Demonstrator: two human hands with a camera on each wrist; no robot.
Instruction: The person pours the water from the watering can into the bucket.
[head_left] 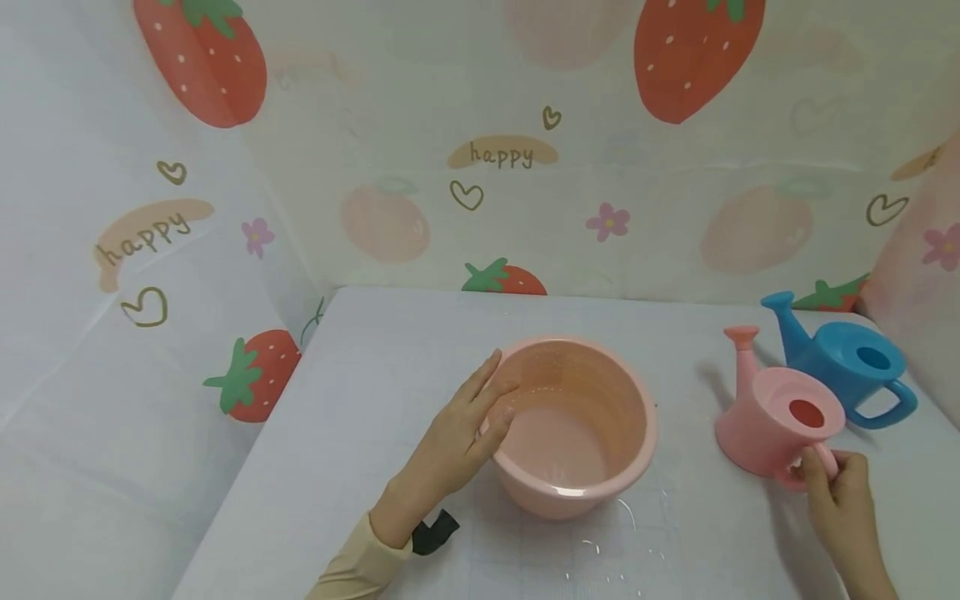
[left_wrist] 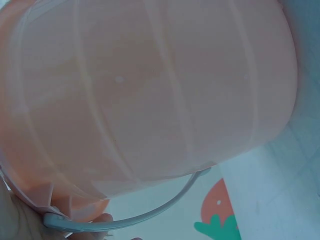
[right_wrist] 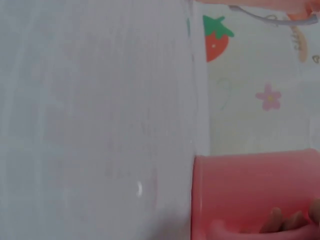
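A pink bucket (head_left: pixel 573 492) stands mid-table with what looks like water inside. My left hand (head_left: pixel 457 433) holds its left rim, thumb over the inner side and some fingers outside. The left wrist view shows the bucket's ribbed wall (left_wrist: pixel 150 90) and its grey bail handle (left_wrist: pixel 150 215) hanging by the fingers. To the right, my right hand (head_left: pixel 843 492) grips the handle of a pink watering can (head_left: pixel 772 421), whose spout points up and away. In the right wrist view, fingers (right_wrist: pixel 285 222) curl at the handle beside the can's pink body (right_wrist: pixel 250 185).
A blue watering can (head_left: pixel 843 358) stands close behind the pink one, at the table's right edge. Water drops (head_left: pixel 592 547) lie on the white table (head_left: pixel 360 375) in front of the bucket. A strawberry-printed curtain (head_left: pixel 300 167) hangs along the back and sides.
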